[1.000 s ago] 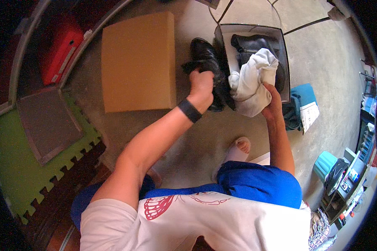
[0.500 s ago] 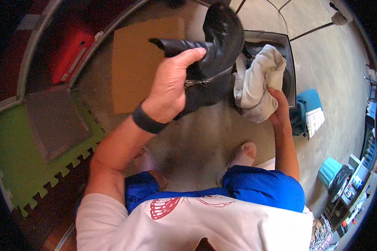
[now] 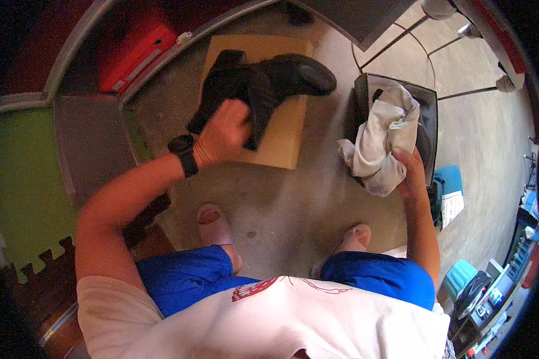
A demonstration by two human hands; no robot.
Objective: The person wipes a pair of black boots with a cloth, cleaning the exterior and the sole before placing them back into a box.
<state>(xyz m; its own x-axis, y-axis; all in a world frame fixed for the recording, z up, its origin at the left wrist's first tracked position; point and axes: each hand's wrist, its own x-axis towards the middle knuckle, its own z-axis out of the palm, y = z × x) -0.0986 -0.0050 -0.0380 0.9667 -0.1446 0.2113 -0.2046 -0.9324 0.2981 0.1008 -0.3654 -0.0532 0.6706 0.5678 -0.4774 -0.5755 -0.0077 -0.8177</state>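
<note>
Basically L fingers curled on blk boot, R fingers gripping cloth.

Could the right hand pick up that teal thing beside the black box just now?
Probably not without letting go first: the right hand is close to the teal thing, but it is holding the pale cloth.

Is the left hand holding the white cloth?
No, the right hand holds the white cloth, while the left hand grips a black boot.
</note>
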